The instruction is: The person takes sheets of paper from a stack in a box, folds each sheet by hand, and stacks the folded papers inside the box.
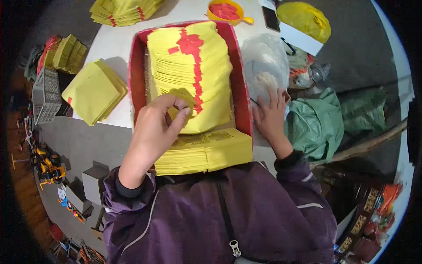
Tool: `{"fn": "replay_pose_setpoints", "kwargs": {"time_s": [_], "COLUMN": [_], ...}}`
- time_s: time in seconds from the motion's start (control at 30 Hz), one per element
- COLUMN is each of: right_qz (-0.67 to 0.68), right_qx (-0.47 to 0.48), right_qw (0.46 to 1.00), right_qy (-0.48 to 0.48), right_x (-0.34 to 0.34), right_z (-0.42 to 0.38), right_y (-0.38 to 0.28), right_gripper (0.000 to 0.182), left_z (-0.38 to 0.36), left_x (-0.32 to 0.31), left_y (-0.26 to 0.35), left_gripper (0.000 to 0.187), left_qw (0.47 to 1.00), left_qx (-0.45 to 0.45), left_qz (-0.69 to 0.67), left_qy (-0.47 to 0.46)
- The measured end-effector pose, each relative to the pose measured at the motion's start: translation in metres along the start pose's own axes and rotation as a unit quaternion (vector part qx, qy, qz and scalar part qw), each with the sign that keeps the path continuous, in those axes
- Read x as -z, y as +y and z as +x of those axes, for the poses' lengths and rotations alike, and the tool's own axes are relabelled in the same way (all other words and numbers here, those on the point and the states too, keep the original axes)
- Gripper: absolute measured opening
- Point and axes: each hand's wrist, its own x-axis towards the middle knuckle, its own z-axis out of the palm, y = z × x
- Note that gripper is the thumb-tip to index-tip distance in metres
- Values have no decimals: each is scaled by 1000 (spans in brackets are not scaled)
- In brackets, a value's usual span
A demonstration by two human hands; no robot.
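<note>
A red-walled box (137, 66) holds a fanned stack of yellow paper sheets (176, 70) with small red paper slips (197, 75) running down it. My left hand (154, 127) is over the near part of the stack, thumb and forefinger pinched on the edge of a yellow sheet. A thick bundle of yellow paper (198, 156) lies across the near end of the box, against my jacket. To the right of the box, my right hand (271, 119) rests with fingers stretched out at a clear plastic bag (266, 55). Something whitish shows under the plastic by its fingertips.
Folded yellow paper (94, 92) lies left of the box, with another stack (125, 11) at the back. An orange pan (237, 13) holds red slips. A phone (270, 18) and yellow plastic bag (303, 20) are back right. A green sack (316, 125) stands on the right.
</note>
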Motion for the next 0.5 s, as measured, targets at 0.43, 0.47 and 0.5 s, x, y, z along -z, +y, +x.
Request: {"fn": "replay_pose_setpoints", "kwargs": {"time_s": [0.43,0.47,0.5], "right_qz": [376,378,373], "right_qx": [130,134,148], "right_qw": [916,915,914], "right_qy": [48,48,57], "right_x": [44,39,34], "right_z": [173,179,184], "right_y": [-100,-105,-110], "right_gripper": [30,30,30], "left_z": [12,13,14], "left_x": [18,20,19], "left_y": [-5,-7,-13], "left_gripper": [7,7,7], "left_qw": [998,998,996], "left_qx": [-21,-20,-42], "left_qz": [-21,-21,-12], "left_qy": [52,56,72]}}
